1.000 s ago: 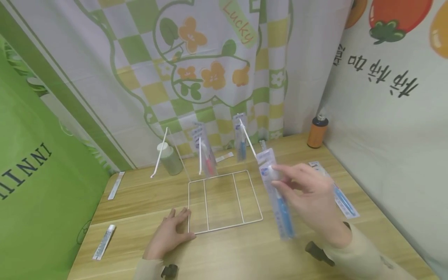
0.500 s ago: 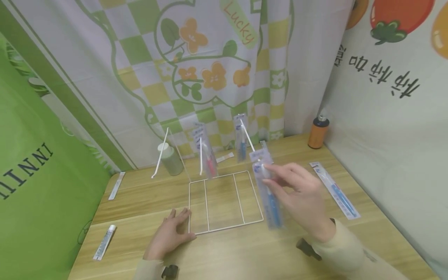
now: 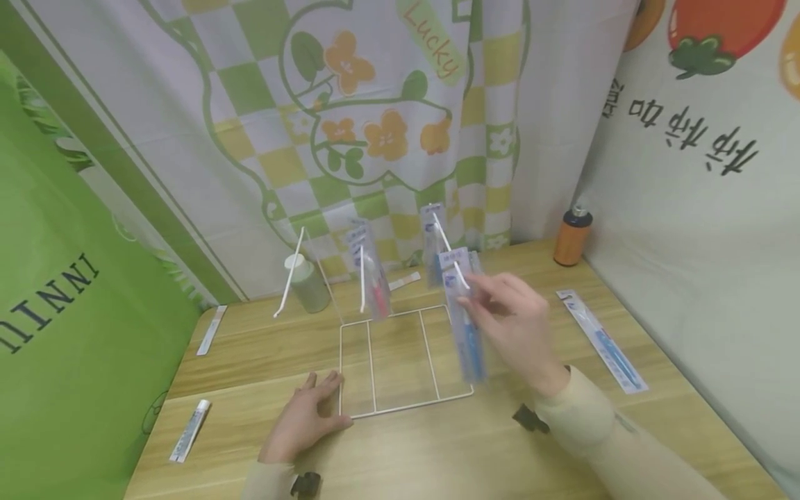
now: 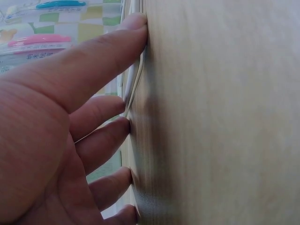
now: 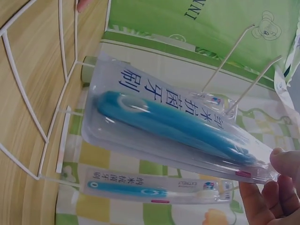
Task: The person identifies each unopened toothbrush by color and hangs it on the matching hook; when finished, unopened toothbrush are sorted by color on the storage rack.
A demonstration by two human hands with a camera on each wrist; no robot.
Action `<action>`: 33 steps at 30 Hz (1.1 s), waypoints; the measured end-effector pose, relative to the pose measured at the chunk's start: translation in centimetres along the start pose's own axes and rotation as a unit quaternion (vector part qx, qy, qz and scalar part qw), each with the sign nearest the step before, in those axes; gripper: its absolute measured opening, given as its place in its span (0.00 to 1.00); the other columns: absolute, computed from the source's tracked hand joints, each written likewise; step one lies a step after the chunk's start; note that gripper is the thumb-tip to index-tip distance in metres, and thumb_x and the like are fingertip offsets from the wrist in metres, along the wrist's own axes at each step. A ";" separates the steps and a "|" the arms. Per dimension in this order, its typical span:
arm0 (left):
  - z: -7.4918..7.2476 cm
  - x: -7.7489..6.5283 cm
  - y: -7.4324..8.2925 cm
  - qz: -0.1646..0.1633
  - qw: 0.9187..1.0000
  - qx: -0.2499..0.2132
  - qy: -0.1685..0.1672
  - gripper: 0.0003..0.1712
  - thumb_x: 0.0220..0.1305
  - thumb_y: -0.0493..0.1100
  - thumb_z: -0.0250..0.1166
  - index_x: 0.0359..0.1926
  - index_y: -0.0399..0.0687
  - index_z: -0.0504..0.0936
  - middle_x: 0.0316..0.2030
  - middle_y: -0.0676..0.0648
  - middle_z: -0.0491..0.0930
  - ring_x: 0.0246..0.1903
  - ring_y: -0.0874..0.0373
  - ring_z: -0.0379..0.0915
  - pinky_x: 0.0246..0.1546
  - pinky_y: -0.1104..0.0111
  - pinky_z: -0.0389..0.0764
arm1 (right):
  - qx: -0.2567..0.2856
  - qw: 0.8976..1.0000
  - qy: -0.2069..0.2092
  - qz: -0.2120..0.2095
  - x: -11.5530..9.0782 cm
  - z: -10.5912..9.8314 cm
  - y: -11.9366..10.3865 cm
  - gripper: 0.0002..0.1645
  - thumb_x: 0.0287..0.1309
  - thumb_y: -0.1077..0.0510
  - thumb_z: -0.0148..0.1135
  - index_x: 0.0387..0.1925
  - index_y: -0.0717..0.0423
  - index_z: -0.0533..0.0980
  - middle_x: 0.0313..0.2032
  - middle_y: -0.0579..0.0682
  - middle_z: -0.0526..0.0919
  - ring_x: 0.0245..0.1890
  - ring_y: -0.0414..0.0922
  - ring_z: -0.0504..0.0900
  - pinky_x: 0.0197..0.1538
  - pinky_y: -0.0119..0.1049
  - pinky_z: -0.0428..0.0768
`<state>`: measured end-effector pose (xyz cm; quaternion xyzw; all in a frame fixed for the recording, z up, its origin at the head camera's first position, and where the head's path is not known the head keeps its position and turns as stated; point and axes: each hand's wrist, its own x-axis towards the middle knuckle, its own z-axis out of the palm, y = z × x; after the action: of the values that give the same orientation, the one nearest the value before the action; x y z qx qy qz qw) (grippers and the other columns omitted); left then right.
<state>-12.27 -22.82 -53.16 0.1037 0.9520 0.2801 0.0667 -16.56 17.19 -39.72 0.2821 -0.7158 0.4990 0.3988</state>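
Observation:
My right hand [image 3: 514, 321] pinches the upper part of a packaged blue toothbrush [image 3: 470, 340] at the right hook of a white wire rack [image 3: 412, 406]. The hook's tip shows in front of the package; the hang hole itself is too small to make out. Up close in the right wrist view, the toothbrush [image 5: 173, 124] lies in its clear pack, thumb and fingers at its end. My left hand [image 3: 304, 419] rests on the table with fingers spread, touching the left side of the rack's base. Another packaged blue toothbrush [image 3: 432, 239] hangs farther back, and a packaged pink toothbrush [image 3: 377, 285] hangs at the middle hook.
Another packaged blue toothbrush [image 3: 603, 340] lies at the right. A toothpaste tube [image 3: 190, 430] and a narrow packet [image 3: 212, 330] lie at the left. Behind the rack stands a green bottle [image 3: 309, 285]; an orange bottle [image 3: 571, 236] stands at the back right corner. The rack's left hook [image 3: 289, 274] is bare.
My right hand has moved left and slightly up with the toothbrush, bringing the package's top over the right hook. My left hand stays at the rack's base.

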 end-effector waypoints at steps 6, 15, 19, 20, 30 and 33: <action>0.1 -0.1 0.1 -0.009 1.000 -0.001 -0.002 0.53 0.56 0.59 0.82 0.77 0.45 0.73 0.79 0.43 0.66 0.80 0.26 0.46 0.75 0.26 0.47 | -0.006 1.000 -0.002 0.013 0.8 1.1 1.3 0.24 0.53 0.72 0.81 0.53 0.63 0.88 0.31 0.52 0.84 0.32 0.42 0.83 0.36 0.29 0.90; 0.1 0.0 0.1 -0.014 1.000 -0.001 0.002 0.52 0.55 0.58 0.83 0.77 0.45 0.74 0.79 0.44 0.66 0.80 0.27 0.47 0.75 0.27 0.48 | -0.036 0.999 0.013 -0.004 1.8 2.7 3.7 0.23 0.56 0.68 0.81 0.54 0.62 0.87 0.32 0.54 0.85 0.32 0.45 0.83 0.35 0.26 0.88; 0.1 0.0 0.1 -0.014 1.000 -0.001 0.001 0.52 0.55 0.58 0.83 0.77 0.46 0.74 0.79 0.43 0.66 0.80 0.26 0.47 0.74 0.26 0.48 | -0.049 0.999 0.023 0.001 2.0 3.4 4.7 0.22 0.55 0.67 0.82 0.52 0.63 0.87 0.31 0.55 0.85 0.31 0.46 0.82 0.35 0.26 0.88; 0.1 0.0 0.1 -0.015 1.000 -0.001 0.001 0.52 0.55 0.58 0.83 0.77 0.46 0.74 0.79 0.44 0.66 0.80 0.27 0.46 0.74 0.26 0.48 | -0.054 0.998 0.023 0.002 2.1 3.6 4.8 0.22 0.55 0.67 0.82 0.52 0.63 0.87 0.31 0.54 0.84 0.30 0.46 0.82 0.35 0.26 0.88; 0.0 0.0 0.1 -0.017 1.000 -0.002 0.000 0.53 0.55 0.58 0.83 0.77 0.46 0.74 0.79 0.43 0.66 0.80 0.27 0.46 0.73 0.25 0.48 | -0.053 0.998 0.021 0.012 3.0 4.4 6.0 0.21 0.59 0.65 0.80 0.54 0.62 0.86 0.31 0.54 0.84 0.32 0.49 0.83 0.34 0.38 0.91; 0.1 0.0 0.0 -0.016 1.000 -0.001 -0.002 0.53 0.55 0.59 0.83 0.77 0.45 0.73 0.79 0.43 0.66 0.80 0.26 0.47 0.73 0.25 0.49 | -0.053 0.998 0.019 0.006 3.2 4.6 6.3 0.21 0.59 0.64 0.80 0.55 0.63 0.86 0.31 0.55 0.84 0.32 0.49 0.83 0.34 0.41 0.92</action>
<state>-12.23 -22.72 -53.23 0.0887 0.9532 0.2797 0.0729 -24.64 15.01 -40.90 0.2467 -0.7354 0.4679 0.4236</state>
